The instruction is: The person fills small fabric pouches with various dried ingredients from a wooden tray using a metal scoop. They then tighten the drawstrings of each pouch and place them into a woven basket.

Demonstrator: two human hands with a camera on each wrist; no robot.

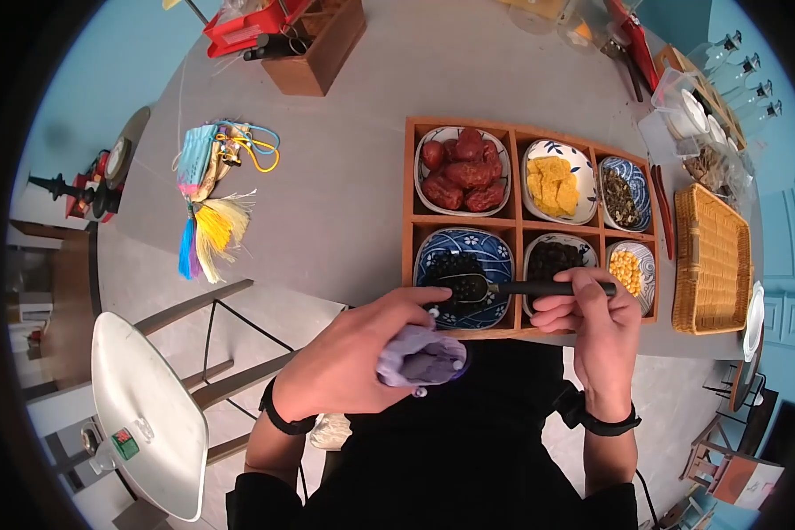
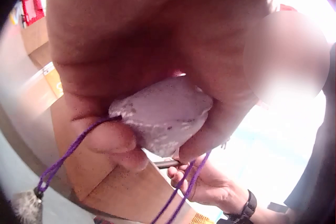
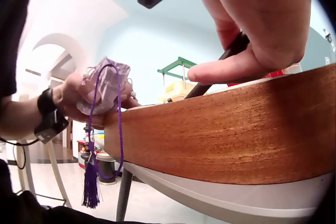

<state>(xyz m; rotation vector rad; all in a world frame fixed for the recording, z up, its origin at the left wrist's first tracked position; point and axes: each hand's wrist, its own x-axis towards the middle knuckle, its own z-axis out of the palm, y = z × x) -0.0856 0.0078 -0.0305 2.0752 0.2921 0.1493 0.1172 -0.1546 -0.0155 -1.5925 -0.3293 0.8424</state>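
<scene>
My left hand (image 1: 344, 358) grips a small lilac drawstring pouch (image 1: 415, 355), its mouth gaping upward in the head view. A purple cord (image 3: 119, 113) with a tassel (image 3: 91, 187) hangs from it in the right wrist view. My right hand (image 1: 605, 336) pinches the dark handle of a small scoop (image 1: 552, 288). The scoop's bowl is over the blue patterned dish (image 1: 502, 252) of small black dried berries (image 1: 450, 265), and dark pieces show in it. This dish sits in the front left compartment of a wooden tray (image 1: 409, 177), just beyond the pouch.
Other tray dishes hold red dates (image 1: 464, 172), yellow pieces (image 1: 553, 187), dried leaves (image 1: 623, 196), dark pieces (image 1: 556, 256) and yellow kernels (image 1: 625, 269). A wicker basket (image 1: 711, 265) stands right of the tray. Tasselled pouches (image 1: 201, 159) lie at the left, with a wooden box (image 1: 314, 62) behind.
</scene>
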